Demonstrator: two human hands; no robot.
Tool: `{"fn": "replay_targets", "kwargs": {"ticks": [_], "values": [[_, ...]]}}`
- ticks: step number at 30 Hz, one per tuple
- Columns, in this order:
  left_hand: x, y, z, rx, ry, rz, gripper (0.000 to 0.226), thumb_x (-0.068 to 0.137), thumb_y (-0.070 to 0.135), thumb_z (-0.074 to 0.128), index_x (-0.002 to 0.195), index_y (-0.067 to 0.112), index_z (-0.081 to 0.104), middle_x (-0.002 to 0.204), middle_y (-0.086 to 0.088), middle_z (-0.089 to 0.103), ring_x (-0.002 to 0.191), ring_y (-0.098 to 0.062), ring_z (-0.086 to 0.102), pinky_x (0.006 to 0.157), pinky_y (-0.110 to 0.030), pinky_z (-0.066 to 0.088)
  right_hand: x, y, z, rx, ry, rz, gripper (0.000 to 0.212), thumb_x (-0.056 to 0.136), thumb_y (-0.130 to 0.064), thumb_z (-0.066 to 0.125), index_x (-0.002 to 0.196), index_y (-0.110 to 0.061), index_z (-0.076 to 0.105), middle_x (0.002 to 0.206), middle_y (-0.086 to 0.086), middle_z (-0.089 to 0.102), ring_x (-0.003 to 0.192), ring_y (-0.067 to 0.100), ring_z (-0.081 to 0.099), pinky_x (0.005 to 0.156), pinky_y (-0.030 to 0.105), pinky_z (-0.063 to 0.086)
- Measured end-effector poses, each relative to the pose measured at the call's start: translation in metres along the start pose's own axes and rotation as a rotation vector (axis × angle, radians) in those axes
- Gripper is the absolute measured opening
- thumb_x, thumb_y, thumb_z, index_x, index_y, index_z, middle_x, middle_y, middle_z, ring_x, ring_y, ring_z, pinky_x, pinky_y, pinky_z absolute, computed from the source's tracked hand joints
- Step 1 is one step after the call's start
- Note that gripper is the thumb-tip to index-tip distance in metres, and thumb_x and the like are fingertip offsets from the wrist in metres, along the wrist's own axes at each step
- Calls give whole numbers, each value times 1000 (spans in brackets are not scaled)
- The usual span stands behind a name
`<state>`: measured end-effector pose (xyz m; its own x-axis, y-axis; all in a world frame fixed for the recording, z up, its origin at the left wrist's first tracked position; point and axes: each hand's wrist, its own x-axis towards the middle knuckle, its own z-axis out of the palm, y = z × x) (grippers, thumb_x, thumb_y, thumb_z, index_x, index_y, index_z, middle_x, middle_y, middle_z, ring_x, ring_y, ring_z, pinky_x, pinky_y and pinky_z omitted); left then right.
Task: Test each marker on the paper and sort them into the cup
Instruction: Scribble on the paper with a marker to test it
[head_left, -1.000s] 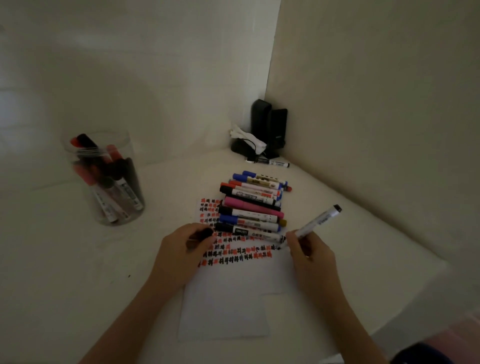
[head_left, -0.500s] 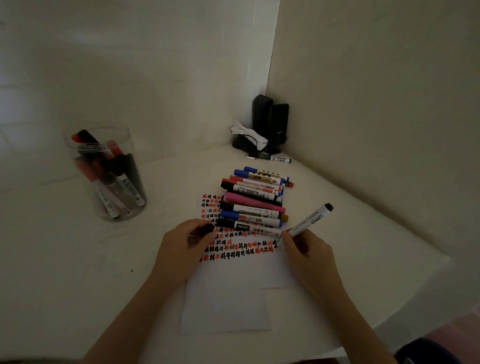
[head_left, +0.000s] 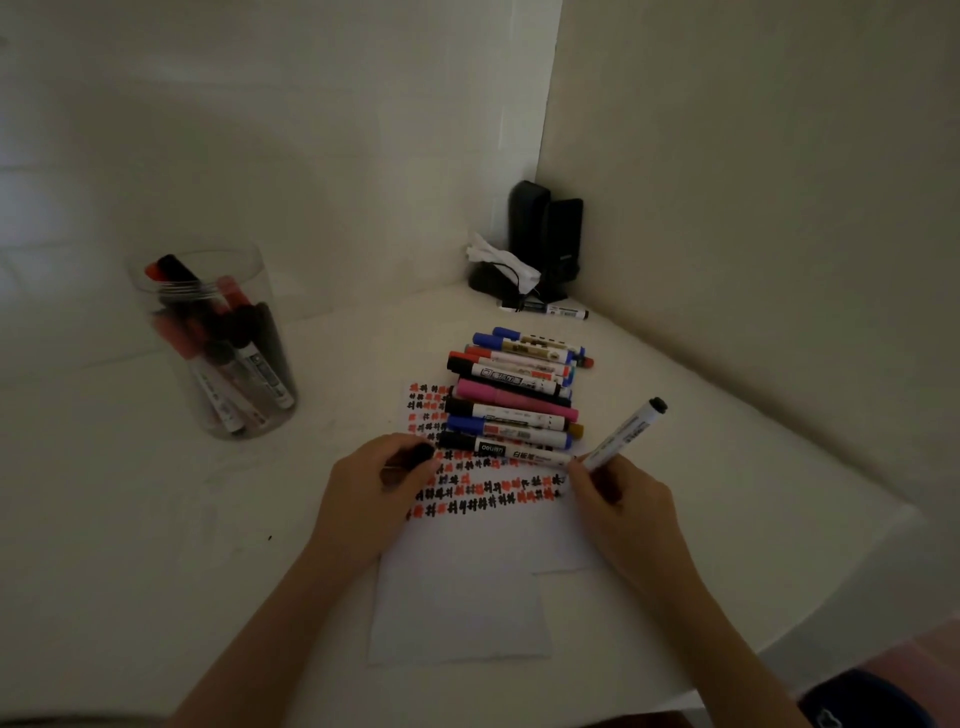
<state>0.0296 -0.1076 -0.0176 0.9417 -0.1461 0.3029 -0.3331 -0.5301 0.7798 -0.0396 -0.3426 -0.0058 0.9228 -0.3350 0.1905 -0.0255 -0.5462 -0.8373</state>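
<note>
White paper (head_left: 467, 587) lies on the table (head_left: 156, 545) near its front edge, its far half covered in rows of red and black test marks. Your right hand (head_left: 621, 501) grips a white-barrelled marker (head_left: 623, 435) low down like a pen, the barrel slanting up toward the right wall and the tip down by the right end of the lowest row, so you look placed to add the next mark there; the tip itself is hidden behind your fingers. Your left hand (head_left: 376, 483) curls round a black cap (head_left: 415, 457) and rests on the paper's left side, which keeps the cap ready for recapping and probably pins the sheet while you write. Just behind both hands, a pile of markers (head_left: 514, 395) lies side by side on the paper's far end, apparently those waiting their turn. A clear plastic cup (head_left: 218, 343) stands well apart toward the table's left edge and already holds several red and black markers, so sorting seems partly done. One more marker (head_left: 545, 309) lies at the far corner beside some black objects (head_left: 540, 239).
</note>
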Motion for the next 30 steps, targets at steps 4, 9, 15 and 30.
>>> {"fn": "replay_targets", "kwargs": {"ticks": [4,9,15,30], "values": [[0,-1,1,5,-11,-1,25,89,28,64,113,21,65,98,17,61,84,14,54,73,5,37,1,1,-1,3,51,22,10,92,-35,57,84,-31,53,77,-22,57,61,-3,60,53,5,46],[0,-3,0,-10,-10,7,24,89,26,64,113,20,66,98,16,62,85,13,55,73,5,37,2,0,1,-28,27,21,7,92,-36,57,90,-30,53,77,-27,53,60,-9,57,51,3,44],[0,-3,0,-34,-7,7,25,88,25,65,113,20,66,100,13,65,85,12,57,74,4,38,1,1,0,-28,56,19,8,92,-34,57,90,-26,55,77,-24,55,61,-4,57,53,5,45],[-2,5,-10,-291,40,-63,17,90,18,63,107,21,67,103,10,61,92,9,59,72,-2,44,4,1,-10,221,249,150,15,94,-25,56,99,-18,68,67,1,64,51,3,52,50,20,44]]}}
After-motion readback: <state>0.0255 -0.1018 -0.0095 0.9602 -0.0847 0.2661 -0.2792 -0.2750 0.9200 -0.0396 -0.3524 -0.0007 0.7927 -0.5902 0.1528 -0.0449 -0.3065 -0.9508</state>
